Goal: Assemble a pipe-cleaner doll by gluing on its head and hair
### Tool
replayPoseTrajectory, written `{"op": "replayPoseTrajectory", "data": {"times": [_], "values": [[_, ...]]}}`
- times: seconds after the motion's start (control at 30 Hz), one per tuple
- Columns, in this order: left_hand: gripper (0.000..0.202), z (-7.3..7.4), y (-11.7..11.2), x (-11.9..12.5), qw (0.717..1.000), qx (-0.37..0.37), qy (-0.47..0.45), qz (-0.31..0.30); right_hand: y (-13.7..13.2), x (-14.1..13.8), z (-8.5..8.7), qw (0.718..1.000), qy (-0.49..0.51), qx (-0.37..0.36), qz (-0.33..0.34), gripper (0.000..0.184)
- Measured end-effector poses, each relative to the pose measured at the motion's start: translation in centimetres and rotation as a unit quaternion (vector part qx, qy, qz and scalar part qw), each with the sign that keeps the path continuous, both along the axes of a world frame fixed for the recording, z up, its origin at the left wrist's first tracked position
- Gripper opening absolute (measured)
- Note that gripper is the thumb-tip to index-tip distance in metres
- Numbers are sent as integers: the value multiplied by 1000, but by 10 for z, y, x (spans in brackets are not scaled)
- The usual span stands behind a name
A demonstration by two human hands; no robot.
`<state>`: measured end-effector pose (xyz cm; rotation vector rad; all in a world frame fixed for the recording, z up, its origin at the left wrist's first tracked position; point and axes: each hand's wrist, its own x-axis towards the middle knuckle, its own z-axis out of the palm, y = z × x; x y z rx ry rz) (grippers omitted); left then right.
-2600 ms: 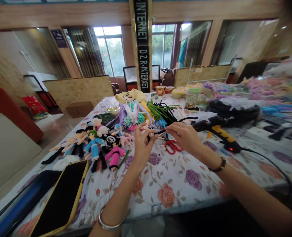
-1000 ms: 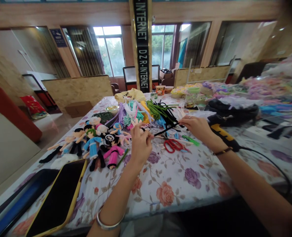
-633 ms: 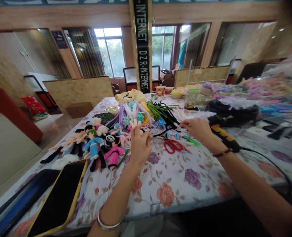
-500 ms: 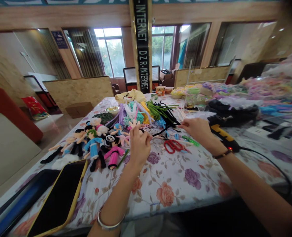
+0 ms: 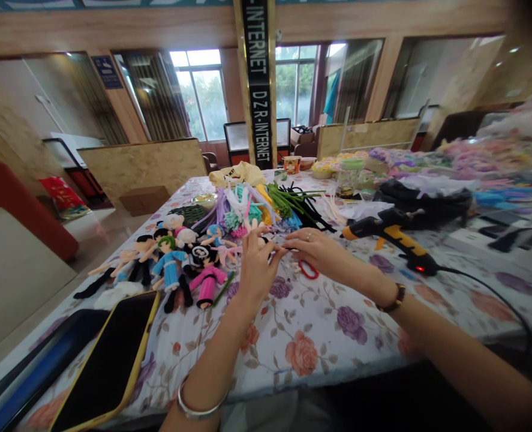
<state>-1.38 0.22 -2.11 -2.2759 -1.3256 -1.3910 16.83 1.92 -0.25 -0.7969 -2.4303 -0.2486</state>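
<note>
Both hands meet above the middle of the floral tabletop (image 5: 337,354). The left hand (image 5: 257,267) and right hand (image 5: 322,252) have their fingers pinched narrow on a small dark piece (image 5: 278,250), too small to name. Red scissors (image 5: 309,271) lie just under the right hand. This looks like fine twisting work, which calls for a steady pinch from both sides.

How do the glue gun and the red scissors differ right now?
The glue gun is black and yellow, with a cord and a lit red light; the scissors are red and cordless. The glue gun lies in full view; the scissors are mostly hidden behind the right hand. Both lie on the floral tablecloth, unheld.
</note>
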Motion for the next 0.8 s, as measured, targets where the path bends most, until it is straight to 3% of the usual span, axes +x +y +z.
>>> {"op": "replayPoseTrajectory", "data": {"times": [0.13,0.27,0.8], "values": [[19,0,1,1,1000,0,8,-23,-4,-6,-6,998,-20,-46,-39,19],[22,0,0,1,1000,-3,-6,-3,-4,-3,-2,995,-12,-53,-90,19],[10,-1,1,6,992,-28,-91,-80,-12,-6,8,994,-6,-85,-67,17]]}}
